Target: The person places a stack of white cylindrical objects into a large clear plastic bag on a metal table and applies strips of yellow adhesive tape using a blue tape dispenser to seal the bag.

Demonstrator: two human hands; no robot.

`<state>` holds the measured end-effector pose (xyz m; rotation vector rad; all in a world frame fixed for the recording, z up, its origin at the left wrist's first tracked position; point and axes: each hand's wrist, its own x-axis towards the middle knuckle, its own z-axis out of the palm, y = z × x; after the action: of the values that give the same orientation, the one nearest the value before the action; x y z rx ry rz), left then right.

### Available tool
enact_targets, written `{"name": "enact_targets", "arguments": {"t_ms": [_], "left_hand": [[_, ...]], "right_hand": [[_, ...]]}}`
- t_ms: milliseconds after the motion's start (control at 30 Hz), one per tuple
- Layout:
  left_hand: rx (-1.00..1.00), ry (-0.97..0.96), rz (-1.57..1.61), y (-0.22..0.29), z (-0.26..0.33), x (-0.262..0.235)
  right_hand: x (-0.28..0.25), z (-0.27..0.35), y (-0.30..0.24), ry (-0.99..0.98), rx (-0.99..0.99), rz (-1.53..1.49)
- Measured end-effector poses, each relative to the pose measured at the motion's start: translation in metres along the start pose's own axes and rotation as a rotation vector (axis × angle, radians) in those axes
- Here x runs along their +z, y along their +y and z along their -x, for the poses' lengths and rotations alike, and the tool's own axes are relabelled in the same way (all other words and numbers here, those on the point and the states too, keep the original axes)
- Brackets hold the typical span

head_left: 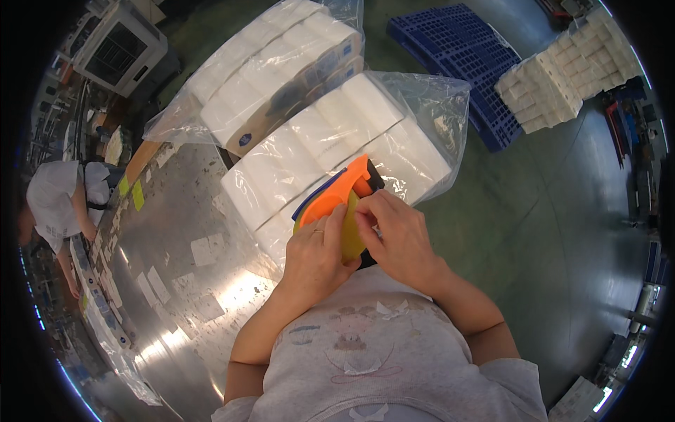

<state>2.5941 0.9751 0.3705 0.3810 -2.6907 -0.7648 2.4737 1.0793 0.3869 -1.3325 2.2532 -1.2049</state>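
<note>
Tape dispenser (336,196), orange with a yellow roll (355,235), dark blue along its left edge and black at its far end, raised in front of the wearer's torso and overlapping, in this view, the near side of the near pack (302,144). Left hand (314,247): closed about the dispenser's lower part, fingers bent over the body, thumb along the underside of the roll; a ring (318,231) encircles one finger. Right hand (399,232): fingers bent, thumb and forefinger close together at the roll's right side; whether they pinch the tape cannot be told. Both packs, the near one and the far pack (264,60) just beyond it, contain white rolls in clear film. Left: metal table (179,246) bearing scattered paper labels (207,250) and yellow-green slips (137,195); at its far left side a co-worker (58,200) bends forward, arms lowered. Upper right: blue pallet (450,53) on the green floor (534,211), with white stacks (545,88) beside it. Upper left: pale machine (121,49) with a dark panel.
</note>
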Motion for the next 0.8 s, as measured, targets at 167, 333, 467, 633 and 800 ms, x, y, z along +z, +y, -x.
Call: {"name": "enact_targets", "arguments": {"t_ms": [167, 333, 467, 633, 800], "left_hand": [[0.041, -0.007, -0.033, 0.002, -0.001, -0.002], [0.058, -0.016, -0.028, 0.004, -0.002, -0.003], [0.063, -0.037, -0.036, 0.003, -0.001, -0.003], [0.073, -0.047, -0.035, 0.002, -0.002, -0.003], [0.098, -0.023, -0.058, 0.002, -0.001, 0.001]], "right_hand": [[0.003, 0.003, 0.0, 0.007, 0.177, -0.265], [0.008, 0.009, 0.012, -0.014, 0.364, -0.598], [0.009, 0.011, 0.019, -0.046, 0.409, -0.741], [0.0, 0.009, 0.01, -0.054, 0.358, -0.561], [0.002, 0.012, 0.005, -0.007, 0.143, -0.12]]}}
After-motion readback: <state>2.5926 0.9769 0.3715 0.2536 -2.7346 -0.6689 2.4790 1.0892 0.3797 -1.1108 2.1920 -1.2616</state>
